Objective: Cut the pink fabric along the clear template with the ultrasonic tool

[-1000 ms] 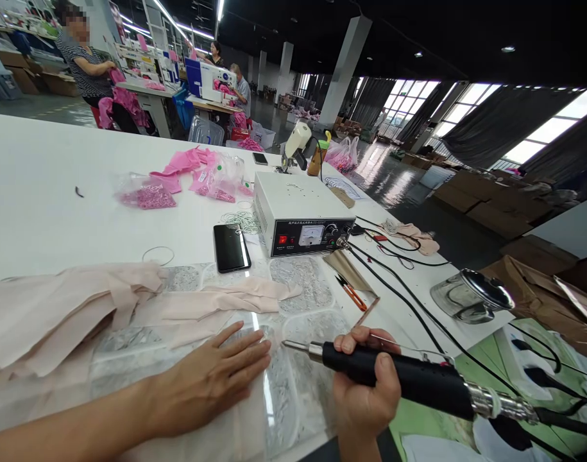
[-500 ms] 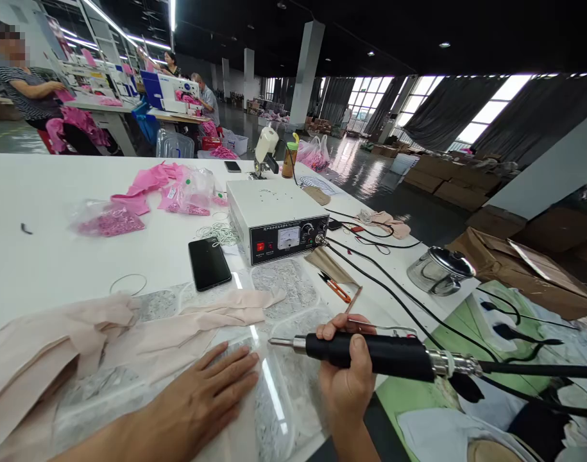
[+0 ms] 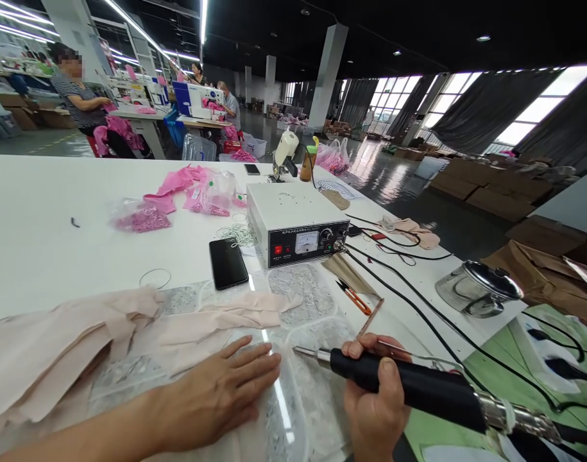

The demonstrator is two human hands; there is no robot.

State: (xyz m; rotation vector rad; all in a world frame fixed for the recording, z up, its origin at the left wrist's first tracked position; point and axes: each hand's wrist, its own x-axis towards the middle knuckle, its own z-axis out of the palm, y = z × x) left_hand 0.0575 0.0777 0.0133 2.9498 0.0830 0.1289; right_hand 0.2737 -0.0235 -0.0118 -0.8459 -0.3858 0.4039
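My left hand (image 3: pixel 221 393) lies flat with its fingers stretched out, pressing on pale beige fabric (image 3: pixel 226 319) spread over a clear sheet with grey marbled patches (image 3: pixel 300 292). Wrapped in the fingers of my right hand (image 3: pixel 377 401) is a black pen-type ultrasonic tool (image 3: pixel 440 391), a cable running from its rear. Its narrow metal tip points left, close to my left fingertips; whether it touches the sheet I cannot tell. A slim metal strip (image 3: pixel 413 353) runs along the top of the tool by my right fingers. More beige fabric (image 3: pixel 67 346) is heaped at the left.
A white control box (image 3: pixel 293 208) with dial and red switch stands mid-table. Nearby are a black phone (image 3: pixel 228 263), orange thread snips (image 3: pixel 355 298), cables, pink bagged pieces (image 3: pixel 142 217) and a steel-lidded glass pot (image 3: pixel 478 289). Co-workers sit at sewing machines behind.
The view has swung left, so everything appears further right. My left hand stays flat on the fabric; my right hand still grips the tool, now tilted more steeply, its rear lower.
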